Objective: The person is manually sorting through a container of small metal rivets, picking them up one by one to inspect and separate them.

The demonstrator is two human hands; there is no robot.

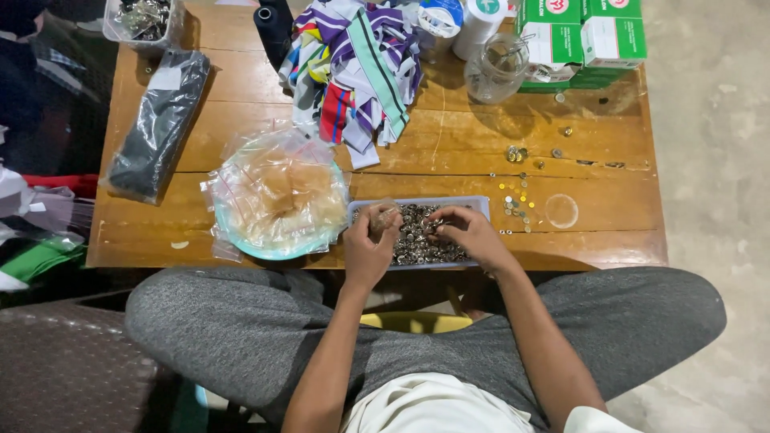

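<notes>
A shallow grey tray [481, 204] full of small metal fasteners [417, 236] sits at the near edge of a low wooden table [449, 144]. My left hand [370, 244] rests at the tray's left end, fingers curled around something small that I cannot make out. My right hand [472, 234] reaches into the fasteners from the right, fingertips pinched down among them. Both forearms come up from my crossed legs in grey trousers.
A round plate [241, 240] covered with clear plastic bags lies left of the tray. Loose small fasteners [517, 200] and a clear lid [561, 210] lie to the right. Striped ribbons [357, 68], a glass jar [497, 68], green boxes [581, 36] and a dark bagged bundle [159, 124] occupy the back.
</notes>
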